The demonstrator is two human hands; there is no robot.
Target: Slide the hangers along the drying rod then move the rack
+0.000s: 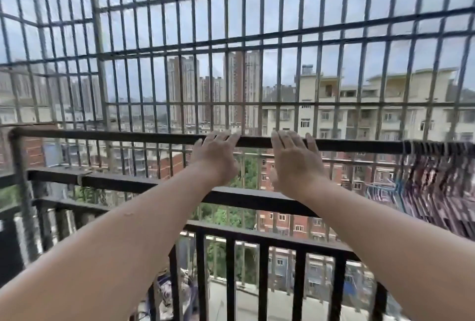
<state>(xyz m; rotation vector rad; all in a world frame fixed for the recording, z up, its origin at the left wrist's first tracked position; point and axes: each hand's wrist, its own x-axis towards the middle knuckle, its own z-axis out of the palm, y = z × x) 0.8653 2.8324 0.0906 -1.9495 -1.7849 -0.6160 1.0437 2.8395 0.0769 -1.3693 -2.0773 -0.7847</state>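
Note:
A dark drying rod (115,136) runs across the balcony from a post at the left to the right edge. Several hangers (442,176) are bunched together at the rod's far right end, blurred. My left hand (218,156) rests on the rod near its middle, fingers extended over the top. My right hand (295,163) is just to its right, fingers also laid flat over the rod, thumb raised. Neither hand is wrapped around the rod. Both arms are stretched forward.
Below the rod a second dark bar (128,183) and a black balcony railing (257,238) cross the view. A metal security grille (231,45) encloses the balcony in front, on the left side and overhead. Apartment blocks stand beyond it.

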